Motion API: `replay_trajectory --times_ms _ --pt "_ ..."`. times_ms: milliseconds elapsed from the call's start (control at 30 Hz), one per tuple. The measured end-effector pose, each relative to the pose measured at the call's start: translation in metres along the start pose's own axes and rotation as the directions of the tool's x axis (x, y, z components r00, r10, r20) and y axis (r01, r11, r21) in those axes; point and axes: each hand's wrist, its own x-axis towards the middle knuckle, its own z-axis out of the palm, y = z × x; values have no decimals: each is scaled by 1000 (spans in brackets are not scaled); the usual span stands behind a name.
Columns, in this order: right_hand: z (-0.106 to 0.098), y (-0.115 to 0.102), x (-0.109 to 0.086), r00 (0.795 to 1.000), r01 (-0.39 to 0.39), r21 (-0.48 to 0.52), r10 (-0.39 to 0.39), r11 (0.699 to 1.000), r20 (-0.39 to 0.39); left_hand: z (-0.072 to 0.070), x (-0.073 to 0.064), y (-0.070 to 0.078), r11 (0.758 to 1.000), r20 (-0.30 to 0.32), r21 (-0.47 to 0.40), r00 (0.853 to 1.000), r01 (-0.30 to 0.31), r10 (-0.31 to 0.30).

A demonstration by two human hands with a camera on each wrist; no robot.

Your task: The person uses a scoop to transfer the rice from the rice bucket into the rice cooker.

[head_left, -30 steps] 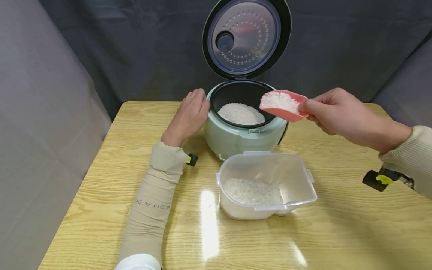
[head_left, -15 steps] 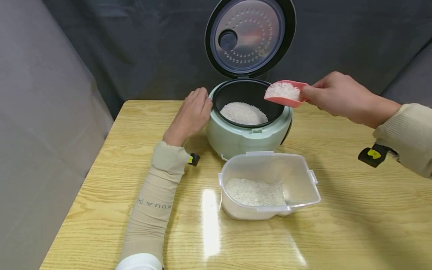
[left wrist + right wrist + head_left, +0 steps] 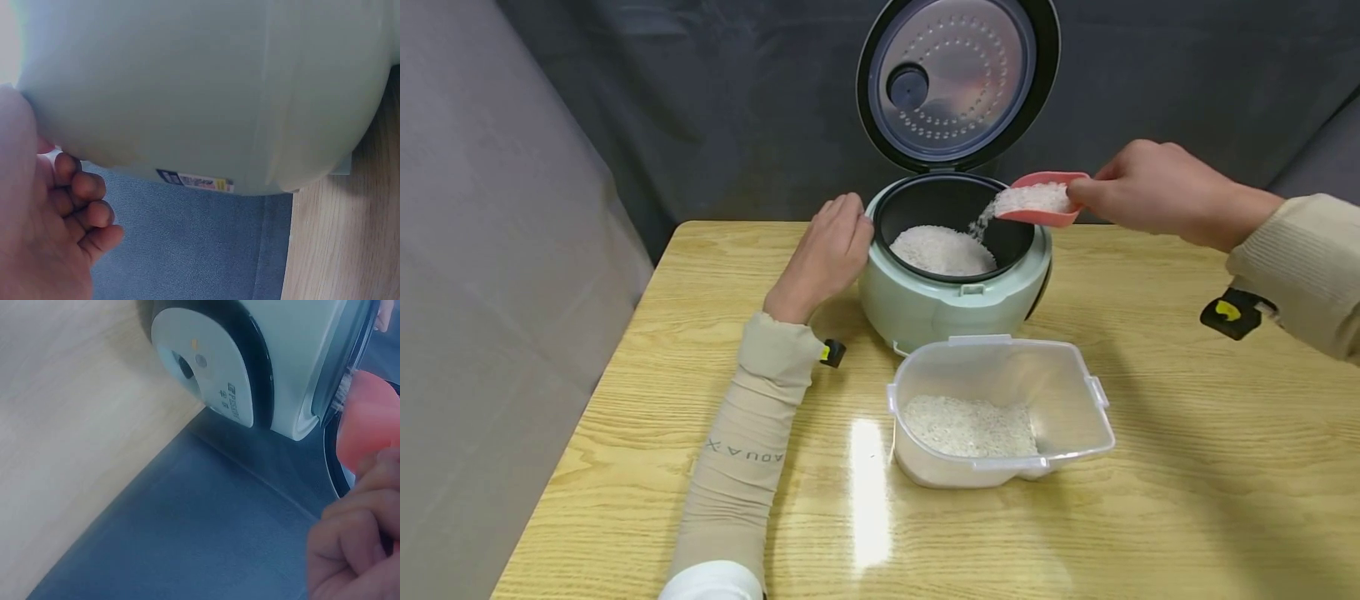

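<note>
A pink scoop [image 3: 1045,218] heaped with white rice [image 3: 1037,197] is held by my right hand [image 3: 1172,196], thumb and fingers round its handle. It tips over the right rim of the pale green rice cooker [image 3: 917,312], and grains fall from its lip onto the mound of rice [image 3: 943,250] in the dark inner pot [image 3: 917,200]. My left hand [image 3: 823,254] holds the cooker's left side near the rim. The left wrist view shows its curled fingers [image 3: 87,185] against the lower wall. The cooker's lid [image 3: 958,83] stands raised.
A clear plastic bin [image 3: 1063,400] with a shallow layer of rice stands on the wooden table [image 3: 700,275] in front of the cooker. A dark curtain [image 3: 737,108] hangs behind the table, and a grey panel [image 3: 497,250] rises at the left.
My right hand has risen and tilted the scoop further, and rice now pours from it into the pot. My left hand stays at the cooker's side.
</note>
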Motion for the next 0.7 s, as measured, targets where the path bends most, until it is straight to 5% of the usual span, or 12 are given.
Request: replay_trajectory --times_ms 700 --pt "-4 -25 5 991 91 -226 -112 970 -79 1 0 2 1000 6 5 1000 14 -14"
